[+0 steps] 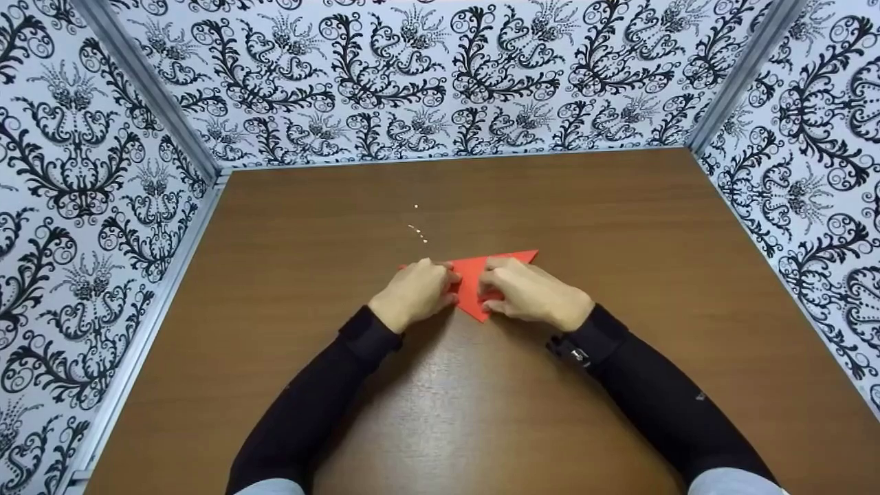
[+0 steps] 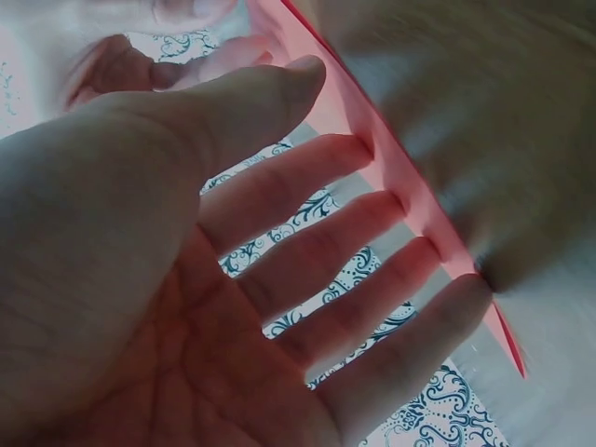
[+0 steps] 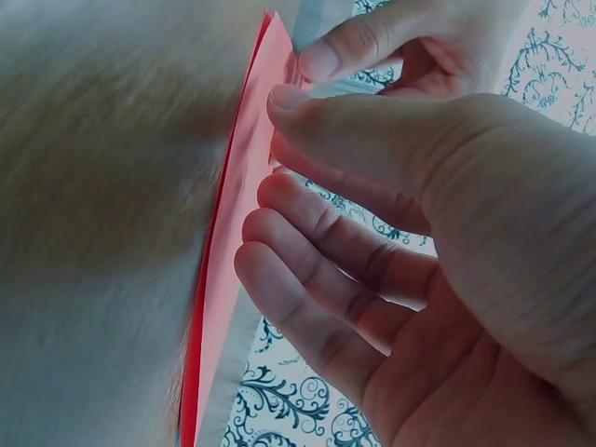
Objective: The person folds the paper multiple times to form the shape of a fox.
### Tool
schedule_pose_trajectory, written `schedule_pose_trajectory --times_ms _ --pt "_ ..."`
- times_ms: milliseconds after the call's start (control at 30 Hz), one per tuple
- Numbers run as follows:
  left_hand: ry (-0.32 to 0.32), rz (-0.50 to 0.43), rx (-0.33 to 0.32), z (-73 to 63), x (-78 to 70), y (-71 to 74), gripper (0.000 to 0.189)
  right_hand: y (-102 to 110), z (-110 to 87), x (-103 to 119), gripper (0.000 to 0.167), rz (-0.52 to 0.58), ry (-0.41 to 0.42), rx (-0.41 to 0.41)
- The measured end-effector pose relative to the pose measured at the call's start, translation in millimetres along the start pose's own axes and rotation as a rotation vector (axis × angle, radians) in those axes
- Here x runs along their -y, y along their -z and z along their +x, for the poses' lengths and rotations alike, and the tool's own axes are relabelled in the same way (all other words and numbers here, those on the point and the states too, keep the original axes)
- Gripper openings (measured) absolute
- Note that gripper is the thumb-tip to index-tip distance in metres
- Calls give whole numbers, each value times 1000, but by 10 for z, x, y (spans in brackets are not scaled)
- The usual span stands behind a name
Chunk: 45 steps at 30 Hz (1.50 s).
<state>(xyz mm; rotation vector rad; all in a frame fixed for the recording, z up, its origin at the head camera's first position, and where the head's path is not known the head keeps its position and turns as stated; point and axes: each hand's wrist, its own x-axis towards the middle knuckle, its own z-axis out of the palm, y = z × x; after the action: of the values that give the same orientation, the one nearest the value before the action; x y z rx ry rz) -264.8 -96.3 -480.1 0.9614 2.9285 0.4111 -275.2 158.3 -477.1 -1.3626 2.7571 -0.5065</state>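
A red sheet of paper, folded into a pointed, triangular shape, lies on the brown table between the two hands. My left hand touches its left part; in the left wrist view the fairly straight fingers meet the paper with their tips. On the right part rests my right hand. Its fingers are slightly bent in the right wrist view, and the thumb lies close to the index finger by the paper. Parts of the paper are hidden under both hands.
The wooden table carries a few small whitish specks beyond the paper. Black-and-white patterned walls close off the back and both sides, with grey metal rails at the corners.
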Motion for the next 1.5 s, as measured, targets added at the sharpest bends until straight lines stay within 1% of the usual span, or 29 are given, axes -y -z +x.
schedule_pose_trajectory --times_ms 167,267,467,633,833,1200,1500 --pt "31 1 -1 7 19 5 10 -16 -11 29 17 -5 -13 20" --pt "44 -1 1 17 23 3 8 -27 -20 46 19 -2 -14 16" --pt "43 8 -6 29 23 -13 10 -40 -33 80 20 -8 -30 14" --pt "40 9 -18 26 22 -16 13 -38 -30 118 17 -32 -45 26" --pt "29 12 -34 30 13 -11 15 -18 -43 161 15 -50 -34 25" --pt "37 -11 -36 41 29 -3 14 -11 -39 185 14 -56 -28 12" --pt "48 -5 -31 38 48 -11 13 -57 -28 131 12 -104 -9 -12"
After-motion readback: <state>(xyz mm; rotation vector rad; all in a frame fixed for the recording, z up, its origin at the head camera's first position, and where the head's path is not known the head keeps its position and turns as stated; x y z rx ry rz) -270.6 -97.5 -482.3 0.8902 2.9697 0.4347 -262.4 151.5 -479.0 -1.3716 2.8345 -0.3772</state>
